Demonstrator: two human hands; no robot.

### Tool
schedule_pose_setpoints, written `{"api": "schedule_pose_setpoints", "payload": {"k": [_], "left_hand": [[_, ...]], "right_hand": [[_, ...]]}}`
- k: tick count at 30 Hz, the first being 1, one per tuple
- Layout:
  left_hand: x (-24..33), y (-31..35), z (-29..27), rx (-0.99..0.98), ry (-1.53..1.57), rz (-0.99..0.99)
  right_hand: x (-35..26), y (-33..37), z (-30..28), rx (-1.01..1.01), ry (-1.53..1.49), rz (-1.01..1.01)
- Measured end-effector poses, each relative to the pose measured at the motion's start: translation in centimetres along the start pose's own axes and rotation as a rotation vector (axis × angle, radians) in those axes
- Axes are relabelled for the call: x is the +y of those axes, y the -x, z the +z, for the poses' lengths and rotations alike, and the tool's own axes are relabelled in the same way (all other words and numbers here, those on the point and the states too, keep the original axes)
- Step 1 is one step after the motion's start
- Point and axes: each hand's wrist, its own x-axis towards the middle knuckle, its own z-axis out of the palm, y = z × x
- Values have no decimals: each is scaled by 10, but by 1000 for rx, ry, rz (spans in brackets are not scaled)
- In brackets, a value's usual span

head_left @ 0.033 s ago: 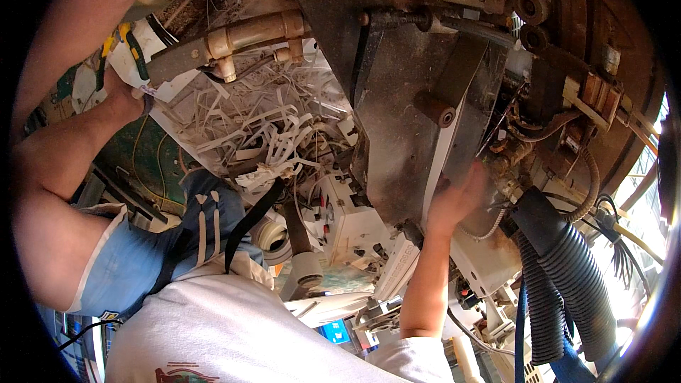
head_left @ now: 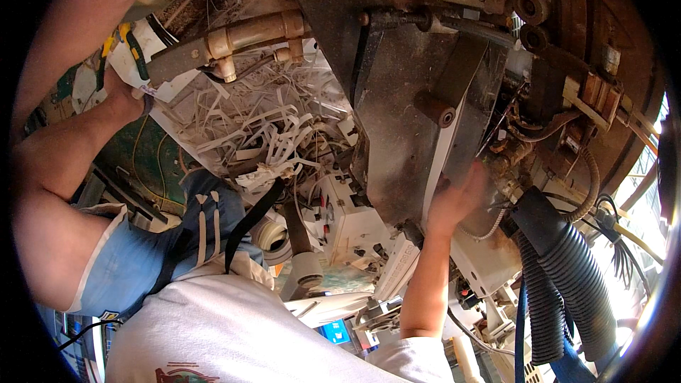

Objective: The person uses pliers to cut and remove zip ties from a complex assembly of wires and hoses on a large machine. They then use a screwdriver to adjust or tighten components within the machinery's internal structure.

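My right hand [head_left: 457, 197] is raised at the lower right edge of a large, dusty metal panel [head_left: 397, 99]. The hand is blurred and its fingers are partly lost against the dark parts, so what they hold, if anything, does not show. Right beside it are brass fittings [head_left: 505, 149] and a thin ribbed metal hose [head_left: 488, 232]. A pale strip [head_left: 441, 159] runs along the panel just above the hand. My left hand is out of view; a blurred bare arm [head_left: 92, 25] crosses the upper left corner.
Curled pale strips of scrap [head_left: 248, 124] heap up behind the panel. Two thick black corrugated hoses [head_left: 574, 276] hang at the right. Pliers with yellow and black handles [head_left: 133, 50] lie near my foot [head_left: 126, 96]. A white box [head_left: 347, 220] and a pipe [head_left: 305, 266] stand below.
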Motion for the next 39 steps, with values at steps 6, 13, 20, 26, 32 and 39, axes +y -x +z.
{"api": "schedule_pose_setpoints", "payload": {"k": [6, 13, 20, 26, 32, 39], "left_hand": [[1, 4, 3, 12, 74, -36], [-3, -9, 0, -5, 53, -38], [-17, -44, -39, -212, -96, 231], [-13, -39, -30, -202, -140, 190], [-15, -23, -18, -154, -105, 119], [-15, -44, -40, -186, -137, 124]], "right_hand": [[-2, -1, 2, 29, -31, 26], [2, 0, -2, 0, 92, -42], [4, -2, 1, -2, -12, -53], [-1, -2, 0, -13, 59, -56], [2, -1, -1, -3, 43, -71], [-1, -1, 2, -6, -33, -1]]}}
